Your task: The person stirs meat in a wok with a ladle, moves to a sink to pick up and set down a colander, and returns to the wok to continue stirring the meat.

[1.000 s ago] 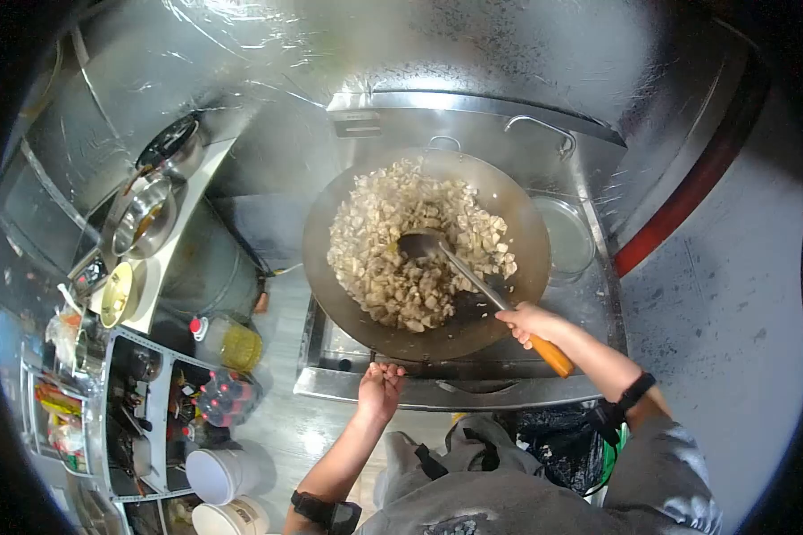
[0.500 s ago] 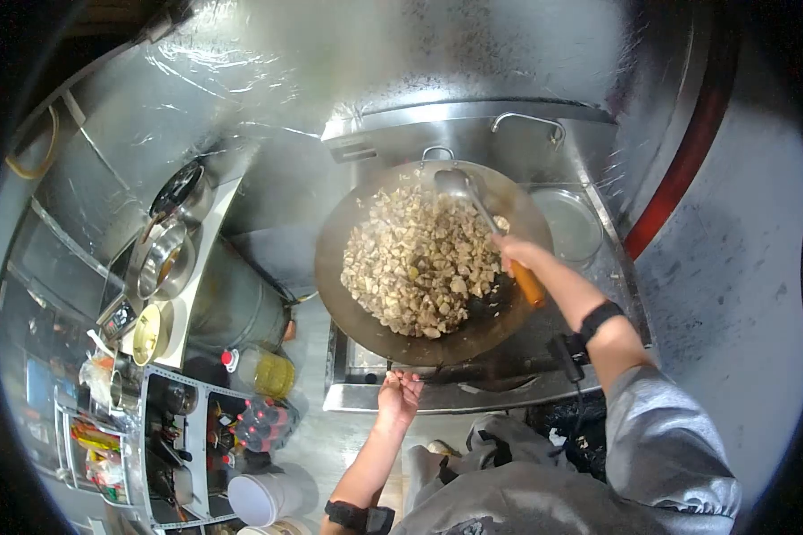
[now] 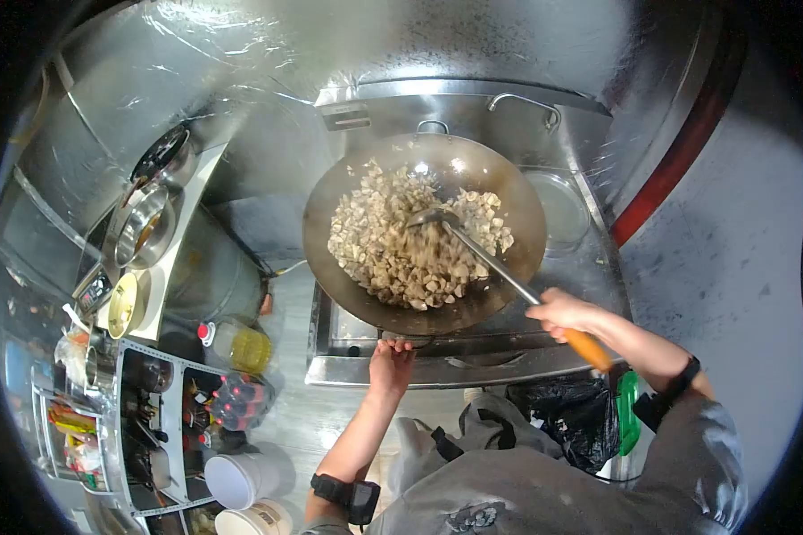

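A large wok [image 3: 519,192] sits on the steel stove, full of small browned chunks of food [image 3: 370,227] that look like diced meat. My right hand [image 3: 564,314] is wrapped around the shaft of a long ladle [image 3: 501,267], just above its orange wooden grip. The ladle's bowl is down among the chunks near the wok's middle, where some of them blur with motion. At the wok's front edge, my left hand [image 3: 388,367] has its fingers curled on the near wok handle, which is mostly hidden.
A round lidded pot or basin [image 3: 558,214] is set into the stove's right side, beneath a faucet [image 3: 526,107]. Left stands a counter with metal bowls [image 3: 144,227]; below are an oil jug [image 3: 241,346], bottles and white buckets [image 3: 241,480]. A black bin bag [image 3: 575,423] hangs front right.
My right hand has drawn the ladle back toward me and to the right; its bowl moved from the wok's far side to the middle. Chunks have shifted. My left hand stays at the front handle.
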The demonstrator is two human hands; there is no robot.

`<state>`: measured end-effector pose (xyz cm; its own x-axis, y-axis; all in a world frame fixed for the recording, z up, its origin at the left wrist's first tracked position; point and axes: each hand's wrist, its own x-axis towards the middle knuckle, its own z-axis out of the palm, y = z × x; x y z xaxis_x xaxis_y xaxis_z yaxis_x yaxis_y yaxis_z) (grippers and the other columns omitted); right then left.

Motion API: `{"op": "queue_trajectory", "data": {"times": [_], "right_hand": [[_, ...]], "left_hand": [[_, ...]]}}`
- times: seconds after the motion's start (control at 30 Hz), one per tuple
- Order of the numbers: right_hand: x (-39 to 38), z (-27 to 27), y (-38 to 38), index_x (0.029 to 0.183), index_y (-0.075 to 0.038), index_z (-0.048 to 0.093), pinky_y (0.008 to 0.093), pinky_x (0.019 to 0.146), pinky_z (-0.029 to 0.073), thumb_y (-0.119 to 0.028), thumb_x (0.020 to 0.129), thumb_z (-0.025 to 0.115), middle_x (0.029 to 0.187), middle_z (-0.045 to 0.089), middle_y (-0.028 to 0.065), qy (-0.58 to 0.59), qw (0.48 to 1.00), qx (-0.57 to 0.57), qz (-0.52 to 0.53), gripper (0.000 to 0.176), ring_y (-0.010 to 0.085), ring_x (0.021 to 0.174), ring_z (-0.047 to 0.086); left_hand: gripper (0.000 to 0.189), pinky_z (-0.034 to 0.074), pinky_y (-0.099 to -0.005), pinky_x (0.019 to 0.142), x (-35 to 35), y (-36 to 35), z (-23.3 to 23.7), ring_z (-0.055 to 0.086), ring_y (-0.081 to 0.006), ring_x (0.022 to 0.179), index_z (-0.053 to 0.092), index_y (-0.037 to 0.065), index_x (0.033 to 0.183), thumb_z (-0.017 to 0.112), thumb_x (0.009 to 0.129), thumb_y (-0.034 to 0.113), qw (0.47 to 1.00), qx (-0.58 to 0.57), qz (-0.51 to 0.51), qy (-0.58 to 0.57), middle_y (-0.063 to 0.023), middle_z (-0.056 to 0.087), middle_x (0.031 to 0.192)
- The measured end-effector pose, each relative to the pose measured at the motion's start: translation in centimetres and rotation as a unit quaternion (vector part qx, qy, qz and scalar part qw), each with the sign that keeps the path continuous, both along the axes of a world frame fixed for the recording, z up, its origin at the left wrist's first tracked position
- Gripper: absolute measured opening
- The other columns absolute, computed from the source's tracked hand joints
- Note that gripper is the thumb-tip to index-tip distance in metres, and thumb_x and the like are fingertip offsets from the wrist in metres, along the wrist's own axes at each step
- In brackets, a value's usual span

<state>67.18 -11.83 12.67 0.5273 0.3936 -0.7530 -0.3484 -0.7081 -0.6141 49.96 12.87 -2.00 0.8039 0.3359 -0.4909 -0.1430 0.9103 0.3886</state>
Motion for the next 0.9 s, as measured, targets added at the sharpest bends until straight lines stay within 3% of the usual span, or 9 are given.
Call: {"op": "queue_trajectory", "data": {"times": [0.13, 0.2, 0.27, 0.37, 0.53, 0.63, 0.67, 0.8, 0.9], "right_hand": [[-0.8, 6.1, -4.1, 0.073, 0.003, 0.049, 0.0268, 0.029, 0.034, -0.023, 0.078, 0.058, 0.05, 0.048, 0.007, -0.219, 0.96, -0.122, 0.12, 0.028, 0.0129, 0.035, 0.046], [-1.4, 9.5, -5.3, 0.076, 0.006, 0.052, 0.0323, 0.038, 0.041, -0.025, 0.077, 0.058, 0.054, 0.052, 0.014, -0.29, 0.935, -0.156, 0.135, 0.031, 0.0209, 0.043, 0.053], [0.4, 10.4, -8.3, 0.074, 0.005, 0.055, 0.0419, 0.063, 0.043, -0.025, 0.075, 0.06, 0.068, 0.056, 0.0234, -0.457, 0.839, -0.199, 0.215, 0.03, 0.0363, 0.067, 0.056], [3.8, 14.2, -11.1, 0.076, 0.001, 0.057, 0.0425, 0.062, 0.043, -0.029, 0.074, 0.061, 0.067, 0.056, 0.0222, -0.498, 0.784, -0.266, 0.259, 0.031, 0.0366, 0.067, 0.056], [10.1, 15.9, -8.6, 0.081, 0.0, 0.058, 0.0439, 0.065, 0.044, -0.047, 0.075, 0.056, 0.073, 0.057, 0.0211, -0.399, 0.726, -0.364, 0.425, 0.047, 0.0361, 0.072, 0.057], [14.1, 8.2, -4.5, 0.082, 0.003, 0.057, 0.0434, 0.07, 0.044, -0.056, 0.075, 0.05, 0.081, 0.058, 0.0208, -0.396, 0.741, -0.317, 0.44, 0.059, 0.0339, 0.08, 0.057], [16.8, 4.5, -3.8, 0.081, 0.004, 0.056, 0.0419, 0.058, 0.044, -0.052, 0.077, 0.052, 0.065, 0.056, 0.0195, -0.423, 0.735, -0.244, 0.47, 0.056, 0.0336, 0.063, 0.058], [18.8, -4.5, 1.7, 0.073, 0.002, 0.047, 0.0315, 0.031, 0.034, -0.036, 0.082, 0.055, 0.047, 0.043, 0.009, -0.244, 0.922, -0.136, 0.268, 0.04, 0.0166, 0.032, 0.043], [18.7, -4.9, 2.0, 0.074, 0.0, 0.045, 0.0268, 0.028, 0.031, -0.029, 0.083, 0.054, 0.048, 0.042, 0.0034, -0.164, 0.965, -0.052, 0.197, 0.031, 0.0119, 0.031, 0.04]], "left_hand": [[0.031, 0.035, -0.034, 0.071, 0.0, 0.1, -0.3, 0.042, -0.0183, 0.07, 0.038, 0.012, 0.073, 0.026, 0.093, 0.031, 1.0, -0.004, 0.005, -0.013, -0.0012, 0.039, 0.067], [0.029, 0.036, -0.0331, 0.072, -0.2, 0.2, -0.6, 0.044, -0.0175, 0.072, 0.038, 0.012, 0.075, 0.026, 0.093, 0.031, 1.0, 0.005, -0.003, -0.029, -0.0012, 0.041, 0.069], [0.028, 0.037, -0.0322, 0.073, -0.2, 0.2, -1.0, 0.045, -0.0172, 0.072, 0.038, 0.011, 0.077, 0.026, 0.093, 0.03, 0.999, 0.015, -0.006, -0.042, -0.0021, 0.042, 0.072], [0.029, 0.037, -0.0315, 0.073, -0.1, 0.2, -0.3, 0.044, -0.0172, 0.071, 0.038, 0.01, 0.076, 0.025, 0.093, 0.03, 1.0, 0.003, -0.004, -0.026, -0.0022, 0.042, 0.07], [0.031, 0.038, -0.0299, 0.065, 0.2, -0.1, -0.3, 0.044, -0.0173, 0.067, 0.038, 0.011, 0.075, 0.023, 0.094, 0.031, 0.999, -0.008, 0.029, -0.009, -0.0017, 0.041, 0.067], [0.032, 0.039, -0.0293, 0.06, 0.5, -0.7, 0.7, 0.043, -0.0168, 0.063, 0.038, 0.011, 0.075, 0.022, 0.094, 0.03, 0.999, -0.01, 0.053, 0.009, -0.0012, 0.04, 0.065], [0.032, 0.04, -0.0283, 0.059, 0.7, -0.8, 1.0, 0.043, -0.0163, 0.061, 0.038, 0.011, 0.075, 0.022, 0.094, 0.03, 0.998, 0.0, 0.058, 0.011, -0.0012, 0.04, 0.064], [0.031, 0.042, -0.0291, 0.061, 0.7, -1.1, 0.5, 0.043, -0.0152, 0.061, 0.039, 0.011, 0.075, 0.023, 0.094, 0.03, 0.997, 0.024, 0.07, 0.018, -0.0015, 0.04, 0.062], [0.031, 0.043, -0.0305, 0.061, 0.8, -1.0, 0.8, 0.043, -0.0158, 0.059, 0.038, 0.01, 0.074, 0.024, 0.094, 0.029, 0.996, 0.018, 0.07, 0.053, -0.0017, 0.039, 0.06]]}}
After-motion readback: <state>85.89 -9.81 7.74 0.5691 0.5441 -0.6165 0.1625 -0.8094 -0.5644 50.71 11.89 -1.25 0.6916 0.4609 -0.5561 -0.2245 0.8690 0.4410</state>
